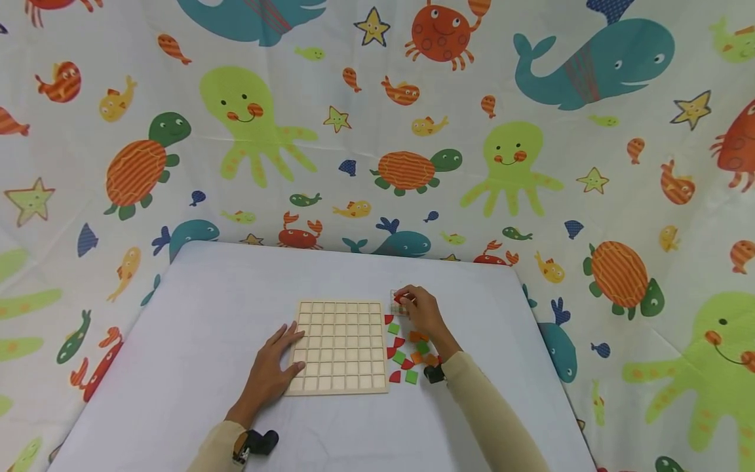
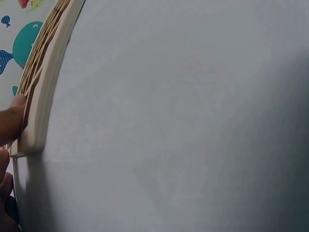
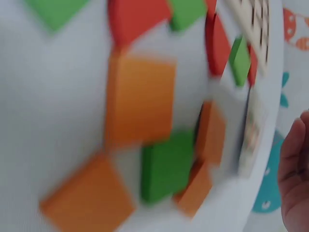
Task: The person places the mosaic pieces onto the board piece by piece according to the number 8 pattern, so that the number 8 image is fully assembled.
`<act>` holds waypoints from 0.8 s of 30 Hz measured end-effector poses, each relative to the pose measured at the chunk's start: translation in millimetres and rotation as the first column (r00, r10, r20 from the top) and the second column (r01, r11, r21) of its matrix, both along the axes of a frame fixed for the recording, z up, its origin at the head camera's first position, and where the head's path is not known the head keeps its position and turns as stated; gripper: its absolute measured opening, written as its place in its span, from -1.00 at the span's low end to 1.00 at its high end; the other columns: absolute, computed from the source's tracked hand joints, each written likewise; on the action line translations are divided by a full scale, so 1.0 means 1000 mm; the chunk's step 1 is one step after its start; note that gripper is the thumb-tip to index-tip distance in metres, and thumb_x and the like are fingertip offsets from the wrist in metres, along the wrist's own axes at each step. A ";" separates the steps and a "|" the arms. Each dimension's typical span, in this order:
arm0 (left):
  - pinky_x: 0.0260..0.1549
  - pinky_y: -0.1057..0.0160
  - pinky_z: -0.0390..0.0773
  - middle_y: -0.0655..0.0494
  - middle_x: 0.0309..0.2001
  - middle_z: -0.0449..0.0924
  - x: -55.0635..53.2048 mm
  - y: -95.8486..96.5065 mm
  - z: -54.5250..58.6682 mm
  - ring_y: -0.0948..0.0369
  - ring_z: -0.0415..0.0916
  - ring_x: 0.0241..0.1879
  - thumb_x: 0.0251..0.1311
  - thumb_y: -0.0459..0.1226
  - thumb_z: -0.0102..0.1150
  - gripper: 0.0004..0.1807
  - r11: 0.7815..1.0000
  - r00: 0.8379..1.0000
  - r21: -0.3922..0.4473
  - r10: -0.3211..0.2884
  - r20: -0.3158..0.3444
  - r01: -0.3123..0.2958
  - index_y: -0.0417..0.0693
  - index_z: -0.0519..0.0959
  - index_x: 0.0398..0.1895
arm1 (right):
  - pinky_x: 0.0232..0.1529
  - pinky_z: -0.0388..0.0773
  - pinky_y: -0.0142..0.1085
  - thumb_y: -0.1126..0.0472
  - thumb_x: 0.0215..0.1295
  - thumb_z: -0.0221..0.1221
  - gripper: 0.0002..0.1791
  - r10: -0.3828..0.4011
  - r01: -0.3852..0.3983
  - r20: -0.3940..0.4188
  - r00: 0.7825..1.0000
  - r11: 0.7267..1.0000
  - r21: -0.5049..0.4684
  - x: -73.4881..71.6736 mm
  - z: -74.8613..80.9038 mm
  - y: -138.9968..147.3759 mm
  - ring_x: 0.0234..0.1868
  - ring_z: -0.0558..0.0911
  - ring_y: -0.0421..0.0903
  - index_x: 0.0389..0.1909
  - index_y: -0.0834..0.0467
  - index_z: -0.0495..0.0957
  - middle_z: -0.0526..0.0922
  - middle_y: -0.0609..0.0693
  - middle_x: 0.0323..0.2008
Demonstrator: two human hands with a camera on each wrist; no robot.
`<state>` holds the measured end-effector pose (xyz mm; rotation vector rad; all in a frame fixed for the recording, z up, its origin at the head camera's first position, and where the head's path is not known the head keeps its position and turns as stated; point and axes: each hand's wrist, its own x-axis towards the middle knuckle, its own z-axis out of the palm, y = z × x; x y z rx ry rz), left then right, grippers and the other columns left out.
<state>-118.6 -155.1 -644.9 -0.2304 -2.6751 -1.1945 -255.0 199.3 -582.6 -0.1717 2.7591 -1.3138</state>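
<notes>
A pale wooden grid board [image 1: 341, 347] lies on the white table, its shallow square cells bare. My left hand [image 1: 272, 360] rests on the board's left edge with fingers spread; the thumb [image 2: 13, 118] touches its raised frame in the left wrist view. Just past the board's upper right corner, my right hand [image 1: 421, 311] pinches a small red piece [image 1: 399, 298] between thumb and fingertips. It is over a small flat card [image 1: 394, 308] with a faint pattern, partly hidden by the fingers. In the right wrist view only part of the right hand [image 3: 295, 169] shows.
Right of the board lie several loose pieces: red quarter-rounds [image 1: 394, 377], green squares [image 1: 411, 377] and orange pieces [image 3: 142, 99], some overlapping. The white table [image 1: 194, 314] ends at a hanging cloth [image 1: 330, 157] printed with sea animals.
</notes>
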 end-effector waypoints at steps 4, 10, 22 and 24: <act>0.41 -0.49 0.26 -0.18 0.58 0.35 0.000 0.001 0.001 -0.32 0.21 0.58 0.11 -0.39 0.51 -0.25 1.000 1.000 0.005 -0.007 0.010 0.007 -0.12 0.53 0.44 | -0.31 0.65 -0.38 0.20 0.56 0.21 -0.86 0.071 -0.073 -0.031 0.997 0.995 -0.062 0.004 -0.001 -0.017 -0.34 0.60 -0.05 0.04 0.00 0.63 0.67 0.04 -0.21; 0.40 -0.50 0.25 -0.18 0.58 0.35 0.000 0.002 0.001 -0.33 0.20 0.58 0.11 -0.38 0.50 -0.25 1.000 1.000 0.016 -0.012 0.013 0.012 -0.13 0.53 0.44 | -0.39 0.64 -0.37 0.17 0.52 0.26 -0.90 0.149 -0.152 -0.043 0.988 0.984 -0.095 0.009 -0.002 -0.046 -0.39 0.64 0.03 -0.04 0.01 0.64 0.71 0.04 -0.25; 0.49 -0.45 0.19 -0.13 0.64 0.27 -0.001 -0.001 0.004 -0.29 0.12 0.63 0.16 -0.38 0.49 -0.24 1.000 0.994 0.020 -0.018 0.105 0.016 -0.12 0.48 0.49 | -0.32 0.56 -0.39 0.18 0.49 0.30 -0.91 0.233 -0.234 -0.020 0.972 0.972 -0.031 0.020 -0.017 -0.106 -0.33 0.60 -0.22 -0.08 -0.01 0.72 0.75 -0.04 -0.26; 0.48 -0.47 0.19 -0.14 0.63 0.27 -0.001 -0.001 0.006 -0.30 0.12 0.63 0.17 -0.37 0.49 -0.24 1.000 0.995 0.015 -0.017 0.102 0.016 -0.12 0.49 0.49 | -0.28 0.57 -0.39 0.17 0.48 0.32 -0.93 0.229 -0.230 -0.023 0.973 0.973 -0.009 0.019 -0.022 -0.114 -0.30 0.63 -0.23 -0.10 -0.02 0.72 0.76 -0.06 -0.26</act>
